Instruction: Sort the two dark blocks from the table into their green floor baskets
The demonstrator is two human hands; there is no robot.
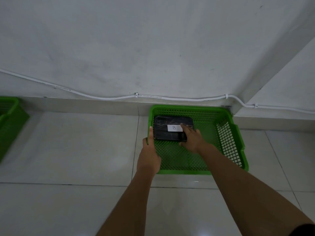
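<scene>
A dark block (163,129) with a white label reading "B" lies flat in the far left corner of a green floor basket (226,133). My right hand (191,139) is inside the basket, fingers resting on the block's right side and near edge. My left hand (149,155) is at the basket's left rim, with fingers against the wall beside the block. A second green basket (10,123) shows partly at the left edge of the view. The other dark block and the table are out of sight.
Both baskets stand on pale floor tiles against a white wall (153,48). A white cable (153,97) runs along the wall just above the skirting. The wall turns a corner behind the right basket.
</scene>
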